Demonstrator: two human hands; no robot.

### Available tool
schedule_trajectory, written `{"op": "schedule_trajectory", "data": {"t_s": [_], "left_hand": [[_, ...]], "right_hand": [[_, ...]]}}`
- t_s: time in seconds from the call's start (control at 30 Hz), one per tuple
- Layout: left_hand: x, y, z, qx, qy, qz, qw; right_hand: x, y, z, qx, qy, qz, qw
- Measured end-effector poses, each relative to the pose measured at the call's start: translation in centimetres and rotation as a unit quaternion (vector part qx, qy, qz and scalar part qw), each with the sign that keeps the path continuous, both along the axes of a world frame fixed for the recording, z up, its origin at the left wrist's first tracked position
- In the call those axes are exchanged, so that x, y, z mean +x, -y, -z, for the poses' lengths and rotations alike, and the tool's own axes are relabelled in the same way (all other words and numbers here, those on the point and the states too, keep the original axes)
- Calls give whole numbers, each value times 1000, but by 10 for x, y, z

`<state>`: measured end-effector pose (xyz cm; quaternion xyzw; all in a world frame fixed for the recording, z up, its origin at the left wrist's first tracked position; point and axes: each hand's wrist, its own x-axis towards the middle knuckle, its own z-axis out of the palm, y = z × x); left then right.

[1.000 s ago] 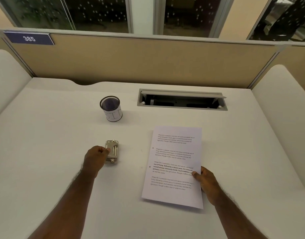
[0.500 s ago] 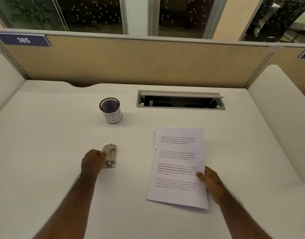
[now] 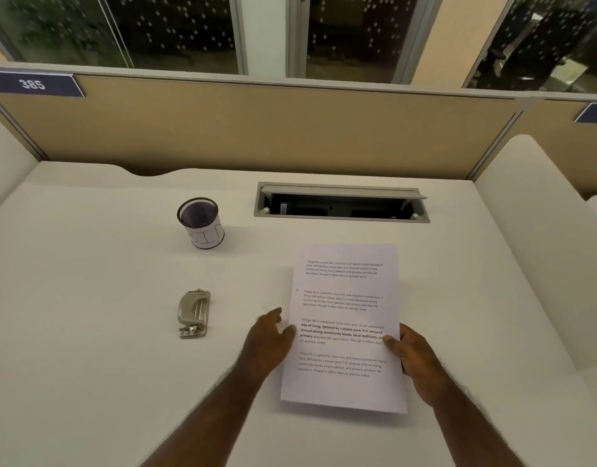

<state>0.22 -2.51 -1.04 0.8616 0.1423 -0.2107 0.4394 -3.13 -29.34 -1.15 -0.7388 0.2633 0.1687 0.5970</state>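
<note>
A printed sheet of paper [image 3: 347, 308] lies on the white desk [image 3: 88, 298], right of centre. My right hand [image 3: 413, 355] holds its right edge, thumb on top of the page and fingers underneath. My left hand [image 3: 268, 338] hovers at the sheet's left edge with fingers loosely extended, its fingertips at or just touching the paper. A small metal hole punch [image 3: 193, 313] sits by itself on the desk, left of my left hand.
A black mesh cup with a white paper label [image 3: 201, 222] stands behind the punch. An open cable box [image 3: 341, 203] is set into the desk at the back. A tan partition [image 3: 256, 126] closes the rear; padded side panels flank the desk.
My left hand has let go of the hole punch and moved right to the paper's left edge. The punch stays on the desk. My right hand keeps holding the sheet.
</note>
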Motion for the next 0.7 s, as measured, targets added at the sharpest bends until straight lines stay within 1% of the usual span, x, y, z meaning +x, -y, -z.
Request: {"op": "schedule_trajectory", "data": {"t_s": [0.03, 0.1, 0.2, 0.43, 0.57, 0.7], "left_hand": [[3, 11, -3, -42, -32, -31, 998], [11, 29, -5, -135, -69, -94, 984], [25, 54, -8, -184, -72, -117, 973], [62, 121, -8, -211, -103, -87, 968], [82, 159, -1, -208, -105, -69, 970], [99, 190, 10, -178, -94, -56, 978]], "right_hand": [[3, 5, -4, -6, 8, -4, 1000], [11, 18, -11, -14, 18, -4, 1000], [24, 42, -18, -13, 21, 10, 1000], [51, 111, -10, -43, 11, 44, 998], [67, 142, -1, -94, 16, 55, 994], [80, 164, 8, -155, 16, 59, 986]]}}
